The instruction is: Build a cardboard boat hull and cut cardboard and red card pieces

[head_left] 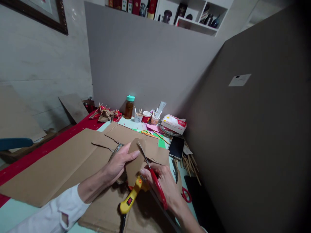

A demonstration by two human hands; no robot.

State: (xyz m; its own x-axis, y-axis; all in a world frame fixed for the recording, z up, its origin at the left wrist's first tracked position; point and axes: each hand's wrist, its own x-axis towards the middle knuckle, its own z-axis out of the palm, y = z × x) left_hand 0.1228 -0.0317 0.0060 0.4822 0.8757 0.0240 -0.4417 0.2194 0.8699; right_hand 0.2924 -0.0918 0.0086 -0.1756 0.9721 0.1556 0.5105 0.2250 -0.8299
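In my left hand (121, 161) is a small cut piece of cardboard (133, 163), the thumb lying across its face. My right hand (161, 181) grips a pair of red-handled scissors (156, 184), whose blades point up and lie against the right side of the piece. Just below both hands rests a yellow hot glue gun (131, 197) with a lit orange light and a red switch, its front end partly hidden. Large sheets of brown cardboard (70, 161) spread beneath my hands and to the left.
At the back stand a teal-lidded bottle (129, 106), cups of sticks and pens (155, 119) and a tissue pack (173, 124). A black-screened tablet (176, 147) and a bundle of sticks (190, 165) lie right. Grey partitions (150, 64) rise behind and at right.
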